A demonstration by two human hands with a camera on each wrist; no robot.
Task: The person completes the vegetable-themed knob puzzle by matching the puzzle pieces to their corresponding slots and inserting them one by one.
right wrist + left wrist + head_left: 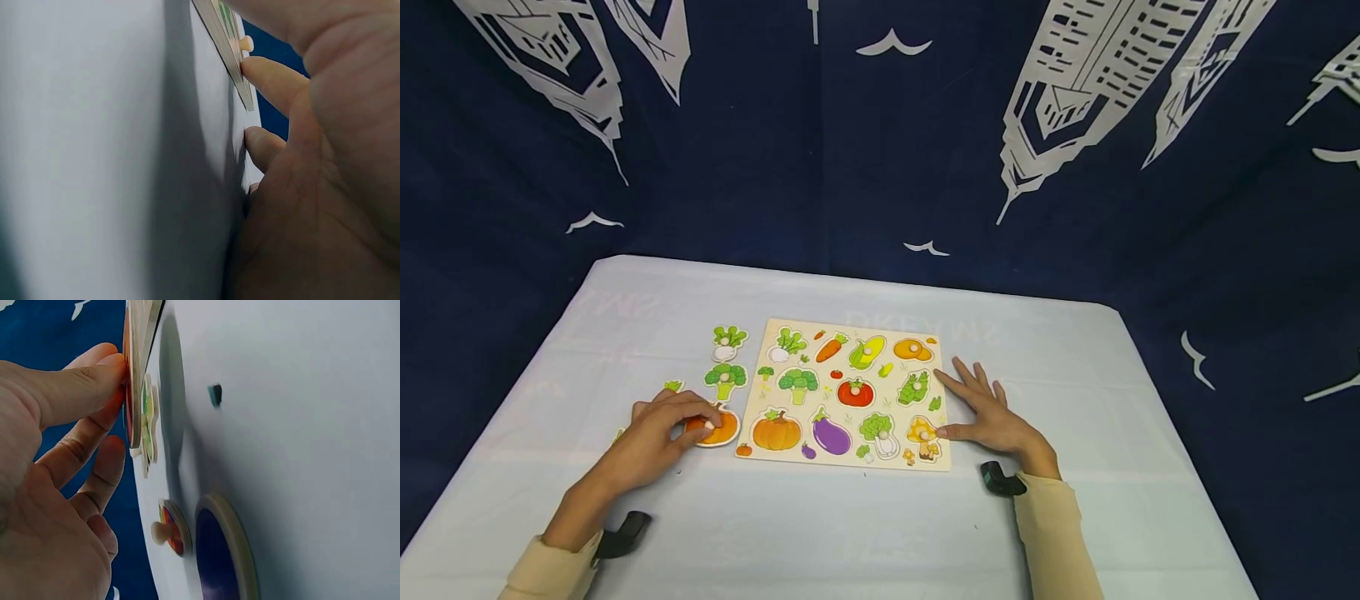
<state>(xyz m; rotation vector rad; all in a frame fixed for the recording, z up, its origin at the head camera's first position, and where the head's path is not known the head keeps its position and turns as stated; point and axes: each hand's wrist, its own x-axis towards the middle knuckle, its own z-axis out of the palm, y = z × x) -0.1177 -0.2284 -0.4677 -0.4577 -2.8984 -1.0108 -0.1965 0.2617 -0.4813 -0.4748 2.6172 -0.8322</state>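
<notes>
In the head view, my left hand pinches an orange pumpkin puzzle piece between thumb and fingers, just left of the wooden vegetable board. The left wrist view shows that piece edge-on, a shadow on the table beside it, the remaining fingers loosely bent. On the board's lower left is a matching pumpkin picture. Fingers spread, my right hand rests at the board's right edge, the thumb near the mushroom and the index finger near the upper right.
Left of the board lie a white radish piece and a broccoli piece. My left hand partly covers more pieces, with green tops showing. A purple piece and a red knobbed piece lie on the white-covered table.
</notes>
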